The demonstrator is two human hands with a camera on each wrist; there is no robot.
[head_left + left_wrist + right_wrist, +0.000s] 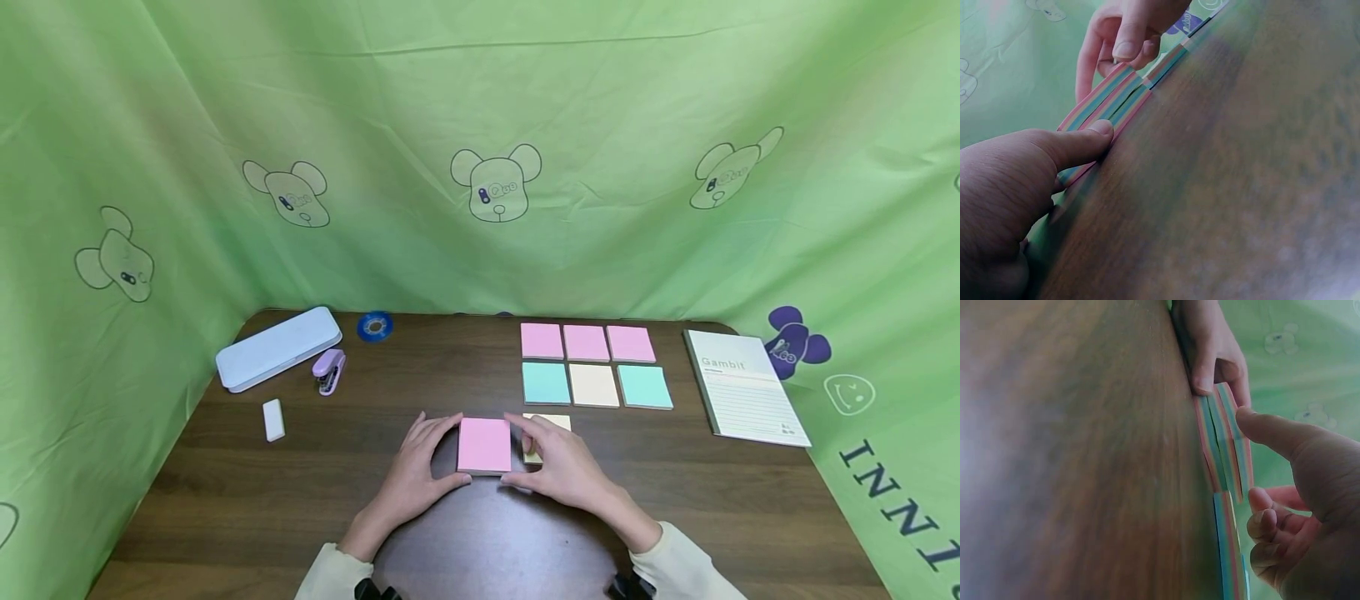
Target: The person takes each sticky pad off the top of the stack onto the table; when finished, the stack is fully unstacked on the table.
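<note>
Head view shows both hands meeting on a pink sticky-note pad (483, 445) that lies on the dark wooden counter (300, 500). The left hand (420, 475) holds the pad's left edge, thumb at the near corner and fingers curled over the far corner. The right hand (558, 467) holds the right edge the same way, so the pad sits between the two grips, pinched from both sides. In the left wrist view the left thumb (1079, 144) presses the pad's striped side, where the layers have split a little. Under the right hand's fingers, just right of the held pad, a yellow pad (551, 423) peeks out. Beyond the grip lie six more pads (592, 367) in two rows, and a notebook (742, 387) further right. Far to the left of the grip are a pencil case (277, 346), stapler (328, 371), eraser (273, 419) and tape roll (375, 326).
</note>
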